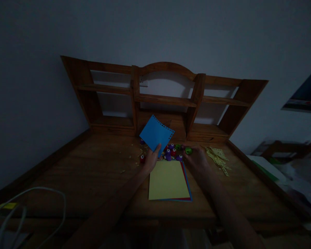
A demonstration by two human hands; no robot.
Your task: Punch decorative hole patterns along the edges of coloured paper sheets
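Blue sheet (pixel 154 133) of smooth paper, square-cornered and pierced by small holes along its upper right edge and around one corner, tilts up beyond the far left part of the paper stack (pixel 168 180) in the head camera's view. The left hand (pixel 152 157) grasps it by its lower corner, thumb across the face. Beyond the stack's far right corner, the right hand (pixel 195 157) pinches a rounded green piece (pixel 188 150) at its fingertips. Plain yellow paper tops the stack, red and blue edges fanning out at its right and near sides. Just past its far edge cluster knobby purple and red pieces (pixel 168 155). Farther right of the stack, perforated yellow strips (pixel 217 157) lie tangled; to its left, pale flecks (pixel 122 172) dot the grained wooden bench (pixel 93 173). Behind the stack rises an arch-topped wooden shelf (pixel 166 100); well to its left loops a pale cable (pixel 41 188).
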